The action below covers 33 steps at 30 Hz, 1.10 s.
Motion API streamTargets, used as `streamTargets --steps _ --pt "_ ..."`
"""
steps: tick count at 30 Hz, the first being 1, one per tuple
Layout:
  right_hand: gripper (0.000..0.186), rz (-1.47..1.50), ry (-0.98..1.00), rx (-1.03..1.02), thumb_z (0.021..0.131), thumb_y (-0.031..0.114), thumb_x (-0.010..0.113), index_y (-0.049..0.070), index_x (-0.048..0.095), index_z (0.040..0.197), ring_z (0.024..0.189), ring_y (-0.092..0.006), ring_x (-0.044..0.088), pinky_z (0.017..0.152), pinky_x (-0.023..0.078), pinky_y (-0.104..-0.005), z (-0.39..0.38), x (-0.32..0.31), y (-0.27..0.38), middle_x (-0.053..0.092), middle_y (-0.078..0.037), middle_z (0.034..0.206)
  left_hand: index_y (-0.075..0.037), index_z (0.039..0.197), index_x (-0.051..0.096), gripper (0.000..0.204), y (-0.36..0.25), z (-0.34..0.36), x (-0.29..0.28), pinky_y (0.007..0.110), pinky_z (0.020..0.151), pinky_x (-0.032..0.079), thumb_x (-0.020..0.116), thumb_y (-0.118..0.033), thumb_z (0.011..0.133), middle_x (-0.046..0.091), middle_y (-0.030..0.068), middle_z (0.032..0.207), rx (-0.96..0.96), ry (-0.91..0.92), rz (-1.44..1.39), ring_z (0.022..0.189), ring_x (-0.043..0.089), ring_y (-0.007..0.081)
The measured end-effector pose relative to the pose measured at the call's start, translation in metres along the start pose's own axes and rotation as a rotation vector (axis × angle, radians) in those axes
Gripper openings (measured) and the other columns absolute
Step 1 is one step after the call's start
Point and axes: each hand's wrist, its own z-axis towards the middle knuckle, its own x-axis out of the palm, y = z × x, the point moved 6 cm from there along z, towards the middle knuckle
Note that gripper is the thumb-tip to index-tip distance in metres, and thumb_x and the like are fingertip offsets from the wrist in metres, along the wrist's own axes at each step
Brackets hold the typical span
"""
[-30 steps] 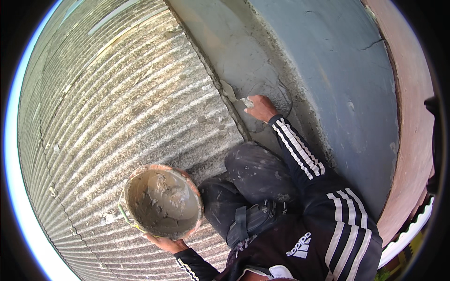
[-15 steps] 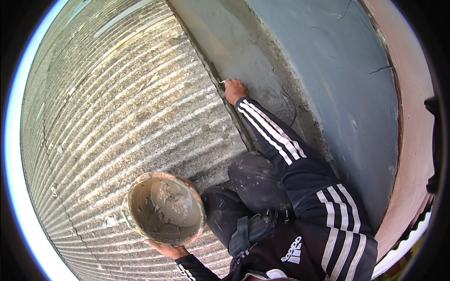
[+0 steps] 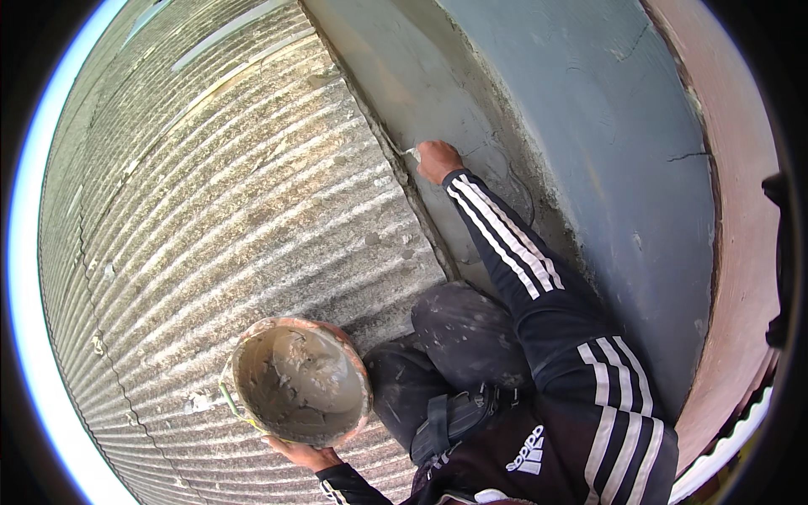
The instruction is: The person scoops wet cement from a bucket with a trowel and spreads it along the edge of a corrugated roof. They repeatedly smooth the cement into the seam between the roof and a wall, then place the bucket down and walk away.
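I'm seeing the right grip (image 3: 438,160) clasping a tool (image 3: 412,155), ideally level, at one o'clock; left grip (image 3: 301,454) cupping a bucket (image 3: 360,374), seven.

This is an outdoor building site on a corrugated roof (image 3: 236,210). Right of the roof run a cement strip (image 3: 412,84) and a grey wall (image 3: 606,143); over it is a mortar bucket (image 3: 290,323).

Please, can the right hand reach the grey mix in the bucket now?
Probably yes: the bucket is open above the grey mix, and nothing seems to block the right hand, though it holds a small tool.
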Motion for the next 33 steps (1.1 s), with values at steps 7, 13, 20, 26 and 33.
streamTargets --steps 7,13,20,26,33 --pt "0.014 0.048 -0.104 0.07 0.085 0.01 0.068 0.002 0.076 0.092 0.097 -0.0428 0.073 0.086 0.058 -0.0514 0.013 -0.025 0.018 0.075 -0.025 0.098 -0.006 0.163 0.027 0.074 0.002 0.003 0.002 0.055 0.121 0.04 0.032 -0.058 0.11 0.031 0.0191 0.167 -0.013 0.063 -0.003 0.148 0.04 0.0399" --pt "0.021 -0.128 -0.043 0.067 0.091 0.009 0.059 0.003 0.079 0.093 0.098 -0.0391 0.075 0.089 0.058 -0.0483 -0.016 -0.02 0.033 0.076 -0.022 0.098 -0.005 0.162 0.028 0.073 0.0 0.001 0.005 0.054 0.121 0.04 0.03 -0.057 0.111 0.031 0.0191 0.167 -0.016 0.083 -0.068 0.148 0.04 0.0385" --pt "0.021 -0.099 -0.082 0.074 0.091 0.01 0.06 0.003 0.079 0.093 0.098 -0.0395 0.075 0.087 0.059 -0.0489 0.04 -0.034 0.029 0.076 -0.023 0.099 -0.004 0.162 0.028 0.073 0.003 0.005 -0.011 0.052 0.122 0.038 0.031 -0.056 0.111 0.032 0.0192 0.166 -0.019 -0.038 0.036 0.148 0.041 0.0361" --pt "0.023 -0.153 0.028 0.055 0.092 0.013 0.059 0.004 0.08 0.094 0.096 -0.0402 0.075 0.086 0.059 -0.0492 -0.003 0.0 0.01 0.076 -0.023 0.099 -0.002 0.16 0.03 0.066 0.007 0.012 -0.013 0.052 0.117 0.044 0.031 -0.048 0.113 0.037 0.0199 0.162 0.048 0.049 -0.092 0.139 0.048 0.0364" --pt "0.015 -0.021 0.045 0.061 0.087 0.011 0.072 -0.001 0.072 0.096 0.102 -0.0441 0.071 0.088 0.057 -0.052 -0.116 0.003 0.003 0.074 -0.026 0.1 -0.003 0.159 0.029 0.055 0.007 0.017 -0.023 0.052 0.114 0.048 0.034 -0.034 0.114 0.037 0.02 0.162 0.113 -0.002 0.137 0.137 0.051 0.0362"
